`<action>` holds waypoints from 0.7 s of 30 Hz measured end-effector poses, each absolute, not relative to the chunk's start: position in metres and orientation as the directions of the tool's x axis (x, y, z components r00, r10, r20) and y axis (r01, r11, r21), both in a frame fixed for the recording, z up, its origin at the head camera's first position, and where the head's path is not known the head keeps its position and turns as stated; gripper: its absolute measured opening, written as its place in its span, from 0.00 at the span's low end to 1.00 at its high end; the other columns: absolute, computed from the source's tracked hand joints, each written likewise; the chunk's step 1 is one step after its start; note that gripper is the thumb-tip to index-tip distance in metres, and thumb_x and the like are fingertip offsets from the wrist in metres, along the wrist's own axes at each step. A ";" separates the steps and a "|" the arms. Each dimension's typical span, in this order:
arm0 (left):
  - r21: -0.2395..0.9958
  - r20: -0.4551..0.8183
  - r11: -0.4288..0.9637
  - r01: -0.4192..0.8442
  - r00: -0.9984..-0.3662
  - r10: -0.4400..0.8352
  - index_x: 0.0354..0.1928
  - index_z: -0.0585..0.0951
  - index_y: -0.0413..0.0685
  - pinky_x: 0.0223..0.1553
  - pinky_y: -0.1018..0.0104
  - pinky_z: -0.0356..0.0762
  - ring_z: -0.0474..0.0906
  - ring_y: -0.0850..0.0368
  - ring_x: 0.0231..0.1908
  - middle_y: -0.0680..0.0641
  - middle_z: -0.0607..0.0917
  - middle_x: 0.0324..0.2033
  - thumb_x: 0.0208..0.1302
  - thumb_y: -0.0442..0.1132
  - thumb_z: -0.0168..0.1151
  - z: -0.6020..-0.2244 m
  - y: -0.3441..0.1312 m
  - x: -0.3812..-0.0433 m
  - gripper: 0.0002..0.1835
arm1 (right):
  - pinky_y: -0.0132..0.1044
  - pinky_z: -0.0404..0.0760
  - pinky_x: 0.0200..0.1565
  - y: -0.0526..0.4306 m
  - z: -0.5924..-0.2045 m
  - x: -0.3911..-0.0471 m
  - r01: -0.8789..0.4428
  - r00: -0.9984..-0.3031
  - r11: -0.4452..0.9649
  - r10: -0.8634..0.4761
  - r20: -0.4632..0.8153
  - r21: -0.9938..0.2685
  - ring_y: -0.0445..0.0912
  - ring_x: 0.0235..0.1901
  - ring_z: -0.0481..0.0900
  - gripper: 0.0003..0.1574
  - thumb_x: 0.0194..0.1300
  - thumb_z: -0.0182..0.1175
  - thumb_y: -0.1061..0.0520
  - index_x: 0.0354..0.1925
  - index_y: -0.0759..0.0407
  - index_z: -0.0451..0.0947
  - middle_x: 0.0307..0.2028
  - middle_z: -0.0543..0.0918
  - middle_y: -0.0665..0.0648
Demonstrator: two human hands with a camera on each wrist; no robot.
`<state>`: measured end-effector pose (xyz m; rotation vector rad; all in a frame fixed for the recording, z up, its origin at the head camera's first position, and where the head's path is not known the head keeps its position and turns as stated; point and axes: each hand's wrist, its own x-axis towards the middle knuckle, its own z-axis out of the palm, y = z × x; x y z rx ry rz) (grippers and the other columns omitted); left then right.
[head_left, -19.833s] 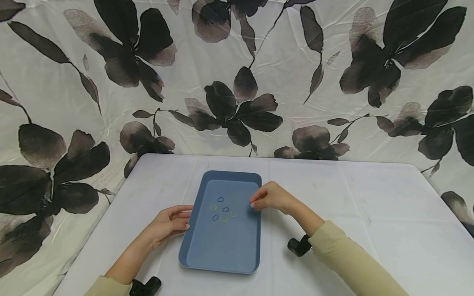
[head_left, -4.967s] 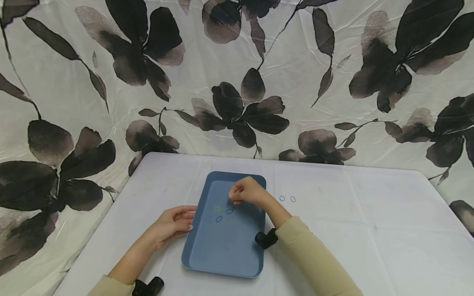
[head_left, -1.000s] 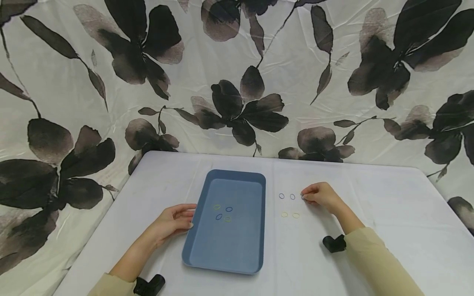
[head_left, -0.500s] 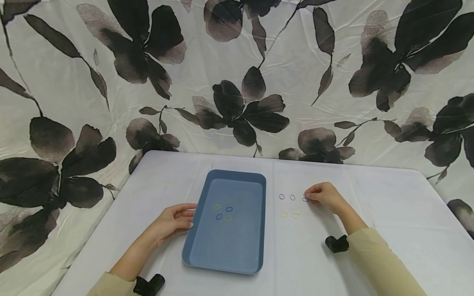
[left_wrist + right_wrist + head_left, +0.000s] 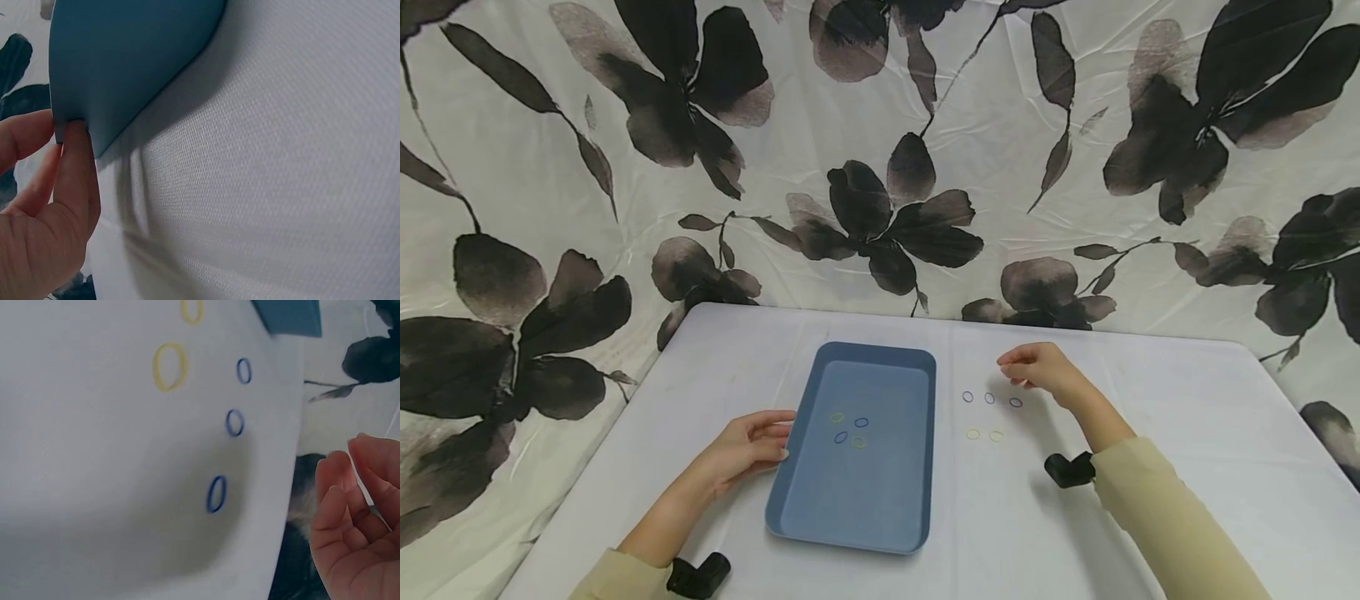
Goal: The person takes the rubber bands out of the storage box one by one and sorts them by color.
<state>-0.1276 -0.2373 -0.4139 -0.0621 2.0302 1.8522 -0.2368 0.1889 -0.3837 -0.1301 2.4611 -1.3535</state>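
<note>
My left hand (image 5: 741,450) pinches the left rim of the blue tray (image 5: 850,517), thumb and fingers on either side of the wall in the left wrist view. In the tray lie two blue rubber bands (image 5: 861,422) and two yellow rubber bands (image 5: 837,417). On the cloth right of the tray, three blue bands (image 5: 217,494) form a row. Nearer the front are two yellow bands (image 5: 170,367) side by side. My right hand (image 5: 1041,368) hovers just behind the blue row, fingers loosely bent, nothing between thumb and fingertips in the right wrist view.
A white cloth (image 5: 1075,533) covers the table. Behind it hangs a white curtain with dark flowers (image 5: 865,217). Black wrist cameras (image 5: 1070,470) are strapped to both wrists.
My right hand has let go of the third blue band at the row's right end, then risen and moved back and left. Over the longer span, bands have left the tray for the cloth.
</note>
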 end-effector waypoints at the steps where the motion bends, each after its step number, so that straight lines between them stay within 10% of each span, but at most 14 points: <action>1: 0.949 -0.311 0.126 -0.289 -0.922 0.229 0.64 0.60 0.26 0.41 0.68 0.78 0.78 0.55 0.46 0.30 0.73 0.54 0.52 0.22 0.59 -0.414 -0.238 -0.128 0.35 | 0.36 0.76 0.37 0.186 -0.380 -0.238 0.074 -0.941 0.540 -0.241 -0.238 -0.838 0.47 0.33 0.76 0.20 0.65 0.56 0.61 0.50 0.75 0.74 0.41 0.81 0.66; 21: 0.951 -0.305 0.125 -0.282 -0.922 0.237 0.64 0.60 0.26 0.41 0.68 0.78 0.78 0.57 0.45 0.31 0.73 0.53 0.52 0.22 0.59 -0.413 -0.238 -0.128 0.35 | 0.47 0.77 0.44 0.134 -0.362 -0.247 0.025 -0.923 0.495 -0.323 -0.211 -0.868 0.48 0.33 0.78 0.17 0.62 0.59 0.61 0.48 0.70 0.77 0.36 0.82 0.60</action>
